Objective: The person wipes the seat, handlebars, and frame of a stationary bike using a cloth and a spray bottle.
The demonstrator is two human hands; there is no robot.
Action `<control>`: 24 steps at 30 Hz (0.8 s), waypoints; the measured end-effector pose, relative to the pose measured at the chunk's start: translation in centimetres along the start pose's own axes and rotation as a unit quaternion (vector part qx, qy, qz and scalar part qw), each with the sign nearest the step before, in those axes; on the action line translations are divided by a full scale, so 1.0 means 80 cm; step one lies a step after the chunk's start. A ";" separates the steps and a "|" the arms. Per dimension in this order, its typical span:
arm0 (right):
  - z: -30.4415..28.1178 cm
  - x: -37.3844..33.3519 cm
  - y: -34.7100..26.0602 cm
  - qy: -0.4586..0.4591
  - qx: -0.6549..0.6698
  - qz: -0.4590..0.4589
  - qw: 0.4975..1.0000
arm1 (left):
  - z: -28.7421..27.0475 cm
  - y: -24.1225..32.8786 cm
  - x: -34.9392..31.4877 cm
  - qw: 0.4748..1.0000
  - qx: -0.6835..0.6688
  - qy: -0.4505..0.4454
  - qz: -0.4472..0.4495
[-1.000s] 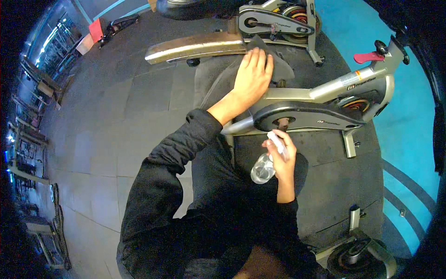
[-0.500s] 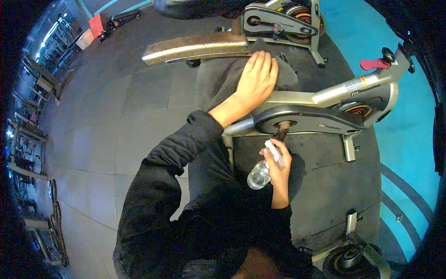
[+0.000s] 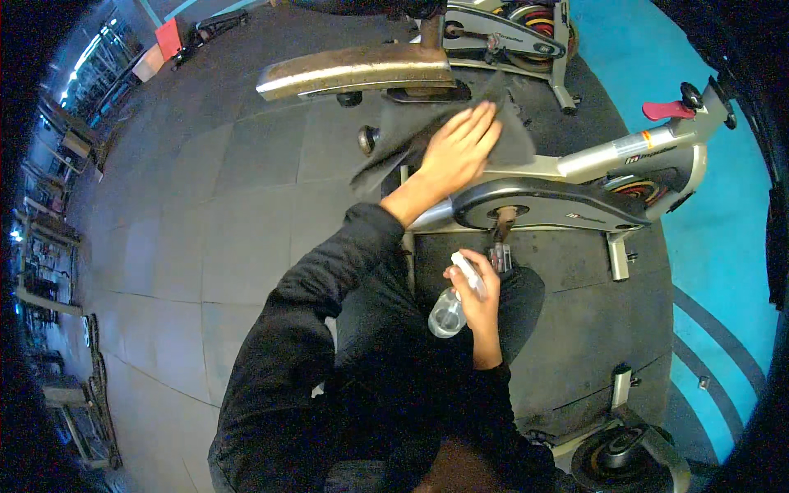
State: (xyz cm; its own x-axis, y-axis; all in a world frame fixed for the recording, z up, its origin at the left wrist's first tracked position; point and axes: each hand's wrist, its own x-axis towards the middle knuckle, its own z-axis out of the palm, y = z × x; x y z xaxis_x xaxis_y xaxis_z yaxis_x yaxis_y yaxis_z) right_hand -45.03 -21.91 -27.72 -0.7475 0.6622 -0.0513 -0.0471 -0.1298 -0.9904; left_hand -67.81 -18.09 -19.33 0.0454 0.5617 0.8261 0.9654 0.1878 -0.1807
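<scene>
My left hand [image 3: 462,149] lies flat on a dark grey cloth [image 3: 401,146], its fingers stretched out and close together. The cloth drapes over the rear part of the silver exercise bike [image 3: 559,201], one loose corner hanging to the left. Part of the bike frame is hidden under it. Lower and to the right, my right hand [image 3: 479,292] is wrapped round the white spray head of a clear spray bottle [image 3: 446,315]. The bottle is tilted and holds clear liquid. It is near the bike's pedal [image 3: 500,257], above my leg.
A worn metal beam [image 3: 353,70] reaches left just beyond the cloth. Another exercise bike [image 3: 509,37] stands behind it. Part of a third bike [image 3: 620,456] shows at lower right. Dark rubber floor tiles [image 3: 164,246] meet a blue floor strip [image 3: 699,246] on the right.
My left hand has slid slightly right and down with the cloth, whose shape has shifted, uncovering a round foot at its left. My right hand and the spray bottle have moved slightly left.
</scene>
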 end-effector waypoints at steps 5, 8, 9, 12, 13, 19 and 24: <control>0.011 -0.003 0.007 -0.017 -0.003 0.000 1.000 | 0.025 -0.007 -0.131 0.977 -0.022 -0.213 -0.020; 0.006 -0.002 0.011 -0.003 -0.023 -0.035 0.999 | 0.015 0.008 -0.103 0.987 -0.030 -0.143 -0.068; 0.004 -0.003 0.012 0.001 -0.021 -0.029 0.999 | 0.010 0.008 -0.086 0.990 -0.015 -0.096 -0.104; 0.000 -0.006 0.010 0.015 -0.020 -0.015 1.000 | -0.011 -0.003 -0.025 0.980 -0.003 0.037 -0.194; 0.000 -0.005 0.010 0.015 -0.022 -0.016 1.000 | 0.007 -0.008 -0.030 0.980 0.042 0.051 -0.187; 0.003 -0.006 0.009 0.016 -0.033 -0.017 0.999 | 0.086 0.045 -0.150 0.978 -0.035 -0.099 -0.180; -0.005 -0.016 0.011 0.030 -0.035 -0.007 0.999 | 0.085 0.045 -0.150 0.979 -0.044 -0.031 -0.198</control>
State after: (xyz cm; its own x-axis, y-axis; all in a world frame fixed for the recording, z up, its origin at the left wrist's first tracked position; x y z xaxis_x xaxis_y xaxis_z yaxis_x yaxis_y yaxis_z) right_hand -43.85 -22.62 -28.61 -0.7060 0.7068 -0.0438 -0.0088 -0.0706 -0.9975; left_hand -66.65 -18.70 -33.48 -0.3500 0.5071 0.7876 0.9227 0.3317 0.1965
